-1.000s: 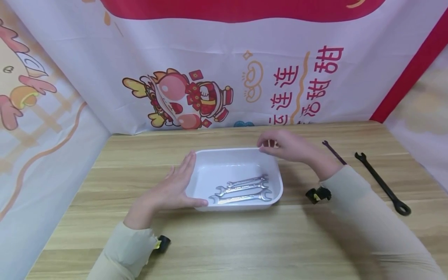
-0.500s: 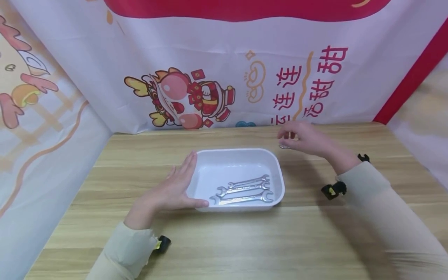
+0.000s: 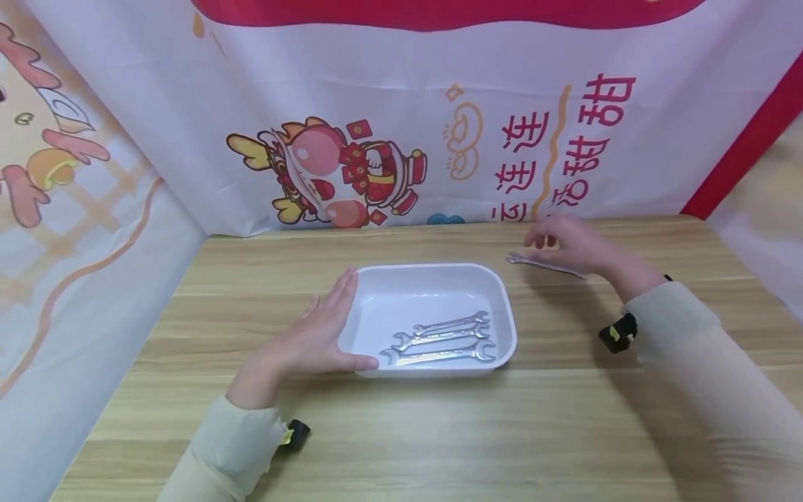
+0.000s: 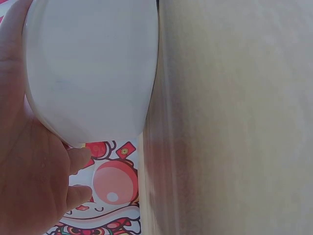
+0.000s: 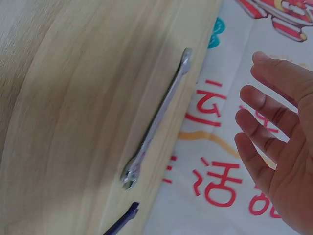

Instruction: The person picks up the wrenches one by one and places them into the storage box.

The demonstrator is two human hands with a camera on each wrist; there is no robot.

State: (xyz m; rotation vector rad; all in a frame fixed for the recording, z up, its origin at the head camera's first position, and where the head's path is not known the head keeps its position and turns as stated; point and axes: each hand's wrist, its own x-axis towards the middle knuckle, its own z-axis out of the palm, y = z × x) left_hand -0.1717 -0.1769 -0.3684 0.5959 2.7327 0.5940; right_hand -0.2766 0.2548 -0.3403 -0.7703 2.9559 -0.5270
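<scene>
Head: printed cloth [image 3: 410, 77] behind tray [image 3: 433, 280]

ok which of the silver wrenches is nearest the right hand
The silver wrench lying on the wooden table by the right hand; the other three silver wrenches lie together inside the white tray.

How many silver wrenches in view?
4: three silver metal wrenches in the white rectangular tray, one slim silver wrench on the woodgrain table near the right hand. More may be hidden.

The white tray [image 4: 93, 73] runs off the left wrist view, a dark tool [image 5: 122, 219] off the right.
</scene>
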